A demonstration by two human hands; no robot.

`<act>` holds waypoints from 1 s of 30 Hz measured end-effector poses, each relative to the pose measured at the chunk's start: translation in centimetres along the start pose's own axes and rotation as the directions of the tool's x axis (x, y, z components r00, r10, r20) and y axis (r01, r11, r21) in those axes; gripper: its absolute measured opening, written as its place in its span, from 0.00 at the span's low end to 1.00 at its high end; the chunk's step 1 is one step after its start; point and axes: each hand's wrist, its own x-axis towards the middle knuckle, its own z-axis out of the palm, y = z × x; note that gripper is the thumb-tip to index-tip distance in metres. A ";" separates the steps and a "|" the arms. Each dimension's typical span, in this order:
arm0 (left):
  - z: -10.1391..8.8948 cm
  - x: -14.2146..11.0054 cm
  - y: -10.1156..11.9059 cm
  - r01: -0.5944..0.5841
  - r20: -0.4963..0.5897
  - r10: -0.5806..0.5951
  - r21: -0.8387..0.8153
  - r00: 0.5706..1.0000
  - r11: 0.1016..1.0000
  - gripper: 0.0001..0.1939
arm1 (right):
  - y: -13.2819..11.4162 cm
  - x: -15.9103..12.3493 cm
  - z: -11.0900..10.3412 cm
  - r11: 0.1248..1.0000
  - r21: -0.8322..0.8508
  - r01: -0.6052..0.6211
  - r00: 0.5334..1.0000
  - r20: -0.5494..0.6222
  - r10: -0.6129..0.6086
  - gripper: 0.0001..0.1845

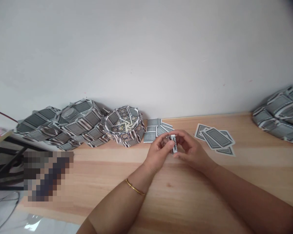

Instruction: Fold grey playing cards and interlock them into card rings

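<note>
Over the middle of the wooden table, a small folded playing card [174, 143] is pinched between my two hands. My left hand [159, 150], with a gold bangle on its wrist, has its thumb across the card's near face. From the other side, the curled fingers and thumb of my right hand [194, 150] close on the card's edges. Just behind my left hand lie several grey patterned cards [151, 130], some overlapping. To the right of my right hand is a loose fan of full-size playing cards [217, 138], backs up.
A ring-shaped basket of folded cards [127, 138] stands left of the cards, with larger woven card baskets [80, 118] beside it. Another woven card piece [280, 113] sits at the far right by the wall [146, 58]. A blurred-out patch [48, 177] covers something at the left table edge.
</note>
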 end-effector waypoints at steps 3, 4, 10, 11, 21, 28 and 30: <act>-0.1 0.1 0.0 -0.019 -0.049 0.019 0.000 0.999 1.000 0.27 | -0.1 0.0 0.0 1.000 0.007 -0.025 1.000 0.011 0.025 0.34; -0.2 0.2 -0.1 -0.021 -0.072 0.020 -0.011 0.997 1.000 0.27 | -0.1 0.0 -0.1 1.000 0.010 -0.030 1.000 0.009 0.029 0.33; -0.2 0.4 -0.4 -0.044 -0.130 0.035 -0.065 0.991 0.997 0.32 | 0.1 0.1 -0.3 0.992 0.028 -0.119 0.985 -0.118 0.122 0.18; -0.2 0.4 -0.3 -0.056 -0.135 0.049 -0.049 0.990 0.997 0.32 | 0.1 0.1 -0.4 0.991 0.004 -0.136 0.977 -0.167 0.135 0.16; -0.1 0.3 -0.2 -0.095 -0.131 0.104 0.077 0.986 0.993 0.32 | 0.5 0.2 -0.1 0.990 0.031 -0.141 0.973 -0.179 0.144 0.14; 0.0 0.3 -0.2 -0.051 -0.150 0.062 0.080 0.987 0.996 0.30 | 0.3 0.0 -0.1 0.996 -0.046 -0.078 0.995 -0.069 0.075 0.14; -0.1 0.3 -0.2 -0.045 -0.153 0.057 0.082 0.987 0.996 0.29 | 0.1 0.0 -0.1 0.998 -0.052 -0.040 0.999 -0.031 0.039 0.15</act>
